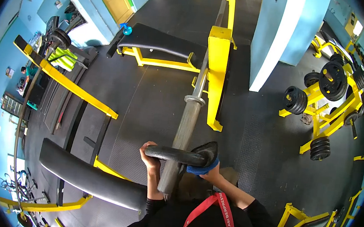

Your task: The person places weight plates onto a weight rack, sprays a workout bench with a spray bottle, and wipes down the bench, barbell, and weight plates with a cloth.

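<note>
On my feed the left hand (pixel 150 156) was at seven o'clock, its fingertips hidden behind the weight plate (pixel 161 153), its forearm pointing up toward twelve; the hand was curled round the plate's left rim. The plate, almost edge-on at six o'clock, appeared to sit around the bar's sleeve (pixel 186 127), its hole out of my sight. At five o'clock a blue covering (pixel 198 170), glove or cloth, masked the right hand (pixel 212 173); that forearm slanted toward ten. It met the plate's right side, finger spread impossible to tell.
</note>
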A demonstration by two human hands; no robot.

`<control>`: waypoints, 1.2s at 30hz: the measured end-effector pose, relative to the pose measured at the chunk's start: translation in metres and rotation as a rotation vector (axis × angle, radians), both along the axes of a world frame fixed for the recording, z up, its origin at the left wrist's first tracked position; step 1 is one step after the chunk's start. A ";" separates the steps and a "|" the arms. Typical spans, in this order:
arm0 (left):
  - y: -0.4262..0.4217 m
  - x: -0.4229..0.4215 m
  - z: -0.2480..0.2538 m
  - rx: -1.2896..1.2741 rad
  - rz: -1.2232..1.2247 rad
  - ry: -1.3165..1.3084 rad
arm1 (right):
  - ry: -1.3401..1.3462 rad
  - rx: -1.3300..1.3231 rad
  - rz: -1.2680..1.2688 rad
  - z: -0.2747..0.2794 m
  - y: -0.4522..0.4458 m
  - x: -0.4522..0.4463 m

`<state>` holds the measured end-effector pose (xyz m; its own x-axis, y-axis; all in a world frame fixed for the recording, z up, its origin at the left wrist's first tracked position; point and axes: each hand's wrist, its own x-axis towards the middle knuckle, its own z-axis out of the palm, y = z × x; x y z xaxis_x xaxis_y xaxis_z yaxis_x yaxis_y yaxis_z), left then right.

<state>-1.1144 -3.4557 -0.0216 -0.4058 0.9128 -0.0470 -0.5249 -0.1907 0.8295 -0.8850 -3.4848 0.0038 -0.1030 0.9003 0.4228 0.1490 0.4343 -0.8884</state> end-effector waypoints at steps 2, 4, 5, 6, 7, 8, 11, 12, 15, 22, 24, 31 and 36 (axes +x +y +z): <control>-0.019 -0.007 -0.007 0.041 -0.004 0.002 | -0.152 0.131 0.025 -0.002 -0.011 0.003; -0.035 -0.012 -0.010 0.031 -0.063 -0.172 | -0.097 0.154 0.153 -0.020 -0.020 0.002; -0.044 -0.009 -0.002 0.045 -0.053 0.002 | -0.087 0.158 0.163 -0.022 -0.025 0.002; -0.051 -0.008 0.000 0.047 -0.042 0.011 | -0.128 0.246 0.199 -0.023 -0.029 0.003; -0.059 -0.008 0.001 0.041 -0.002 0.004 | -0.169 0.334 0.234 -0.023 -0.034 0.004; -0.068 -0.009 0.002 0.035 0.036 -0.002 | -0.157 0.335 0.240 -0.025 -0.040 0.003; -0.089 -0.017 -0.006 0.128 0.109 0.160 | -0.238 0.407 0.311 -0.024 -0.056 -0.002; -0.099 -0.020 -0.008 0.116 0.117 0.136 | -0.225 0.402 0.314 -0.023 -0.061 -0.002; -0.125 -0.020 -0.011 0.122 0.220 0.003 | -0.266 0.457 0.370 -0.019 -0.072 -0.003; -0.185 0.005 -0.022 0.139 0.516 0.371 | -0.248 0.457 0.432 -0.036 -0.113 0.006; -0.207 0.009 -0.025 0.083 0.396 0.332 | -0.290 0.399 0.498 -0.043 -0.128 0.020; -0.237 0.076 -0.021 -0.460 0.285 -0.273 | -0.278 0.119 0.231 -0.035 -0.186 0.095; -0.224 0.156 -0.025 -0.541 -0.029 -0.030 | -0.330 -0.270 -0.070 -0.047 -0.241 0.168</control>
